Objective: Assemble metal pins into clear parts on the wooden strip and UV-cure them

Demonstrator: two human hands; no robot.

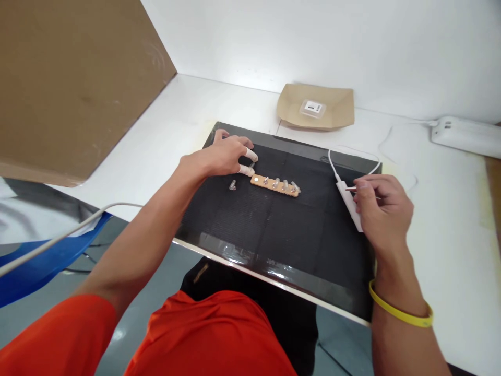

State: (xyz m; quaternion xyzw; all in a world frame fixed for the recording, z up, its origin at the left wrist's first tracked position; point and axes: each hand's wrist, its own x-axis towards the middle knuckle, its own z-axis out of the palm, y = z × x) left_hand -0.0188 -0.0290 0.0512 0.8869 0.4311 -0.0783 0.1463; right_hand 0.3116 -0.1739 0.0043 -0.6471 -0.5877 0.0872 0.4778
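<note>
A small wooden strip [278,186] with several metal screws standing in it lies on a black mat [274,235]. My left hand [225,155] rests on the mat just left of the strip, white finger cots on two fingertips, which touch a small dark part beside the strip's left end. A loose metal screw [233,184] lies below that hand. My right hand [381,206] is at the mat's right side, fingers closed on a thin stick-like tool, resting over a white electric screwdriver [348,201] with a white cable.
A brown paper tray [336,112] holding a small clear packet [312,108] sits behind the mat. A white power strip [465,136] lies at the far right. A cardboard sheet [70,78] stands on the left. White walls enclose the white table [442,250].
</note>
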